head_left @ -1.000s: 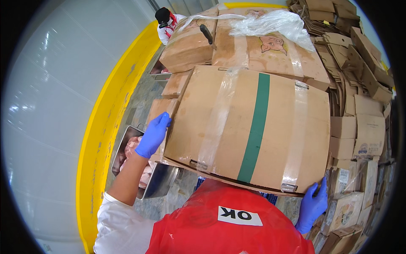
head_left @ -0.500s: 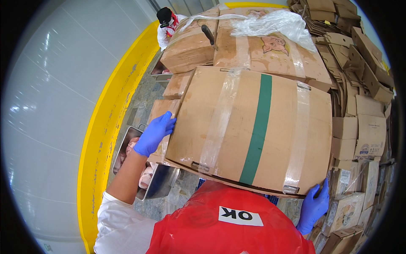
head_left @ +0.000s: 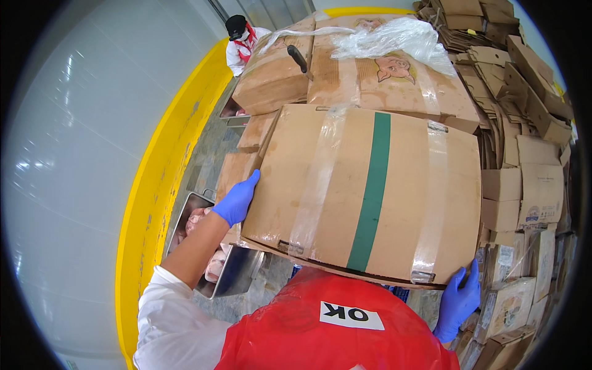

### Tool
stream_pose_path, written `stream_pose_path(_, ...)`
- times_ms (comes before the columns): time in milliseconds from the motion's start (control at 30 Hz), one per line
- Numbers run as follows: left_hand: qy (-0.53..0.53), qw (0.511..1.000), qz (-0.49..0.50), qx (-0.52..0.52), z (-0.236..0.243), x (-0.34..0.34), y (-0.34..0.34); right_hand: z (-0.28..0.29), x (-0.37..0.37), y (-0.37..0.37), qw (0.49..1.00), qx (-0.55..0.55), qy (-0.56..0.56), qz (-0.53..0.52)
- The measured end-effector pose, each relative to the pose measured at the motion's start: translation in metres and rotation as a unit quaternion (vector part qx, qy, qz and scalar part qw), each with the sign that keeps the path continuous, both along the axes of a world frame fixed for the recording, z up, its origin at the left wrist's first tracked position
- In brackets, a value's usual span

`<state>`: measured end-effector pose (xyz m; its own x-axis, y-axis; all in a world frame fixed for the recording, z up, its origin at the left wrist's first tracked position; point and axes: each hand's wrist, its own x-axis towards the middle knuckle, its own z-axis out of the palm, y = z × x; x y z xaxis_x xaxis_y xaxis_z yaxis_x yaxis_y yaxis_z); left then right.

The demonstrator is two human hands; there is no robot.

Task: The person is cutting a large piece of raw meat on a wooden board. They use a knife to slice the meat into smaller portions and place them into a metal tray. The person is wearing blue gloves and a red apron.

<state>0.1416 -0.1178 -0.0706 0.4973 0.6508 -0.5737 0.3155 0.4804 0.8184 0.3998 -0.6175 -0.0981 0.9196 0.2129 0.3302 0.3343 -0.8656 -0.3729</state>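
Note:
A large brown cardboard box (head_left: 410, 197) with a green stripe and clear tape strips is right in front of my body. My left hand (head_left: 236, 202), in a blue glove, presses along its left side, fingers pointing forward. At the near right corner my right hand (head_left: 459, 302), gloved too, grips the box, its fingers partly hidden by the edge. Behind stand bigger taped boxes (head_left: 345, 80), one with a pig's head print. A knife (head_left: 298, 60) with a dark handle sticks up from between them. Crumpled clear plastic wrap (head_left: 394, 43) lies on top.
Metal bins (head_left: 237, 274) with raw meat (head_left: 216, 265) stand on the floor at left, below my left arm. A yellow wall guard (head_left: 154, 179) runs along the white wall. Flattened cardboard (head_left: 493, 98) and stacked boxes (head_left: 509, 302) line the right. A co-worker (head_left: 243, 46) stands far left.
My left hand has moved in against the box's left side, its fingers straighter along the edge. The box's far edge has come slightly toward me. My right hand keeps its place at the corner.

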Motion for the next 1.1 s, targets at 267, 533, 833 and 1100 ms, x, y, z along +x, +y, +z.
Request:
stream_pose_path(267,-0.092,0.983,-0.089,-0.131,-0.023,0.02,0.039,0.007,-0.001,0.006,1.0,-0.004,-0.003,-0.006)
stream_pose_path(533,-0.067,0.995,-0.015,-0.073,-0.029,0.005,0.038,-0.014,0.005,-0.002,0.999,-0.016,-0.05,0.016)
stream_pose_path(833,-0.073,0.993,-0.02,-0.091,-0.035,0.012,0.054,-0.004,0.002,0.003,0.999,-0.019,-0.026,0.013)
stream_pose_path(1100,-0.057,0.979,-0.159,-0.117,-0.037,0.034,0.072,-0.002,-0.002,0.003,1.0,0.015,-0.017,-0.002)
